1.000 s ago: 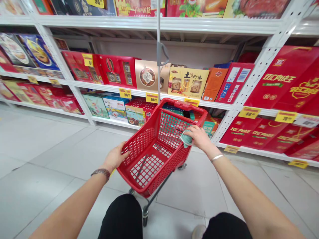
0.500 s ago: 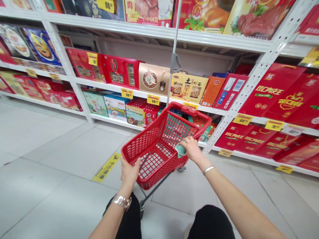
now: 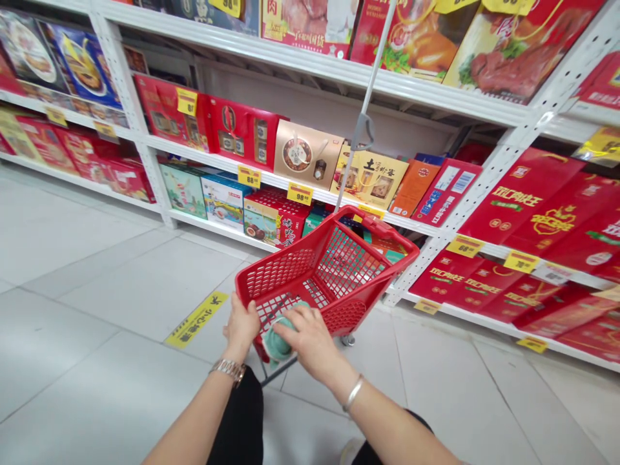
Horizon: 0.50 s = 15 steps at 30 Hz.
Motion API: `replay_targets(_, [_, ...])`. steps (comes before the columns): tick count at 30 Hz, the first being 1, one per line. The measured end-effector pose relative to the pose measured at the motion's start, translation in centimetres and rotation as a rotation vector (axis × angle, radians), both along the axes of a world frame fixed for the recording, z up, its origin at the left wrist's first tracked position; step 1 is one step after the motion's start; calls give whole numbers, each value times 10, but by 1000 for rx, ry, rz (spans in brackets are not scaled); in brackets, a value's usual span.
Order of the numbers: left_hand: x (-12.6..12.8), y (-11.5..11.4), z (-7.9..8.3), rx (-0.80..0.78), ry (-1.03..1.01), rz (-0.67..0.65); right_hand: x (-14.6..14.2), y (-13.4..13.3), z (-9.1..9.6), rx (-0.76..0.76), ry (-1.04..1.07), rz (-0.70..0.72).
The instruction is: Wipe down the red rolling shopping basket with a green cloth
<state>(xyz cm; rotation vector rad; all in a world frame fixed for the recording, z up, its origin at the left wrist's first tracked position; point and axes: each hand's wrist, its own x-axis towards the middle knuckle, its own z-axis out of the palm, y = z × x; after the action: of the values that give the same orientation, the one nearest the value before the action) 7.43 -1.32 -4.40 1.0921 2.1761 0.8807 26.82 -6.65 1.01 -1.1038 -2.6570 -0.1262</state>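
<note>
A red plastic shopping basket (image 3: 339,265) on wheels stands on the tiled floor, with a grey pull handle (image 3: 361,129) rising from its far side. My left hand (image 3: 241,326) grips the basket's near rim, fingers curled over it. My right hand (image 3: 310,336) presses a bunched teal cloth (image 3: 278,339) against the near rim of the basket, just right of my left hand. The basket holds nothing that I can see.
White shelving (image 3: 310,64) with red, gold and blue gift boxes and yellow price tags runs behind the basket. A yellow floor sticker (image 3: 196,318) lies to the left. My knees in dark trousers (image 3: 242,420) are at the bottom edge.
My right hand has carried the cloth from the basket's right side wall to the near rim beside my left hand. The view has shifted up and left.
</note>
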Motion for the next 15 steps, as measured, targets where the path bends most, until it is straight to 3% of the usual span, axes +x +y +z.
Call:
replay_targets(3, [2, 0, 6, 4, -14, 11, -20, -6, -7, 74, -10, 74])
replay_targets(6, [-2, 1, 7, 19, -14, 11, -12, -3, -11, 75, -39, 36])
replay_targets(10, [-14, 7, 1, 54, -16, -1, 36, 12, -3, 57, -92, -109])
replay_targets(15, [-35, 17, -11, 163, 2, -79, 111, 42, 28, 67, -196, -322])
